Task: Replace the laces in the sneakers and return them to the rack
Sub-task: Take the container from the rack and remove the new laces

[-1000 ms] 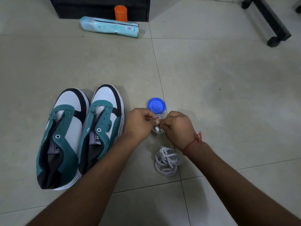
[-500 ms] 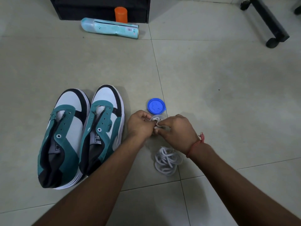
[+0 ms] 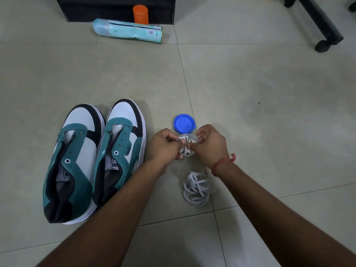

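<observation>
Both hands work over a small clear plastic tub [image 3: 186, 145] of white laces: the left hand [image 3: 163, 146] and right hand [image 3: 209, 146] each pinch lace ends, likely to draw a fresh lace out. The unlaced teal, white and black sneakers [image 3: 92, 158] lie just left on the tiled floor [image 3: 269, 112]. A round blue lid [image 3: 184, 123] and a loose white lace coil [image 3: 197, 188] crowd the hands.

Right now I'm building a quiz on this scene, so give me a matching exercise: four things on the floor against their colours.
Things:
1. lid
2. loose laces
3. upright cylinder
4. sneakers

Colours:
A. orange
B. teal, white and black
C. blue
D. white

Pairs: 1-C, 2-D, 3-A, 4-B
</observation>
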